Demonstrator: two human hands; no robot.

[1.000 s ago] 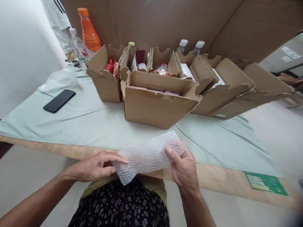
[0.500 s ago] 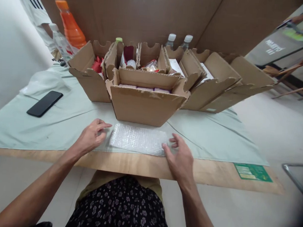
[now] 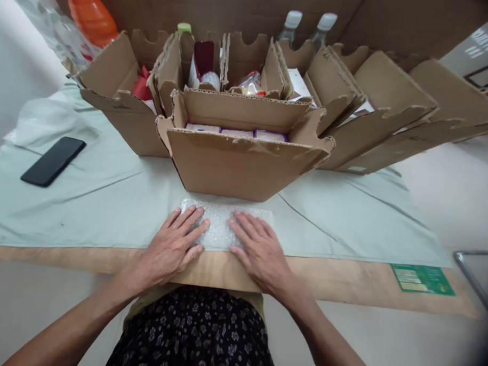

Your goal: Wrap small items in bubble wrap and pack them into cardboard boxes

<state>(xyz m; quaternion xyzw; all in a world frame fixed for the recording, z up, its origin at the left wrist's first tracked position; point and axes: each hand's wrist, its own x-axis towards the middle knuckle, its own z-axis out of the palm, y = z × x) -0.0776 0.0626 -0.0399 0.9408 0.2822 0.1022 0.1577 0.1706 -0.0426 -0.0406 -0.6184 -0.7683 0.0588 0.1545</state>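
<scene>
A flat piece of clear bubble wrap [image 3: 218, 225] lies on the pale green cloth near the table's front edge. My left hand [image 3: 175, 244] rests flat on its left part, fingers stretched out. On the right part lies my right hand [image 3: 258, 247], palm down with its fingers extended. Both hands cover much of the wrap's two ends; only its middle and far edge show. Just beyond it stands an open cardboard box [image 3: 244, 164] with several pale, purple-edged packs [image 3: 237, 133] inside.
A row of open cardboard boxes [image 3: 126, 120] stands behind, holding red and white items. A black phone [image 3: 53, 161] and a clear plastic bag [image 3: 50, 117] lie at left. Bottles, one an orange bottle [image 3: 90, 15], stand at the back. A green label [image 3: 422, 279] sits on the wooden edge.
Both hands have moved inward from the sides of the bubble wrap and now lie flat on top of it. The view has shifted closer and lower over the table.
</scene>
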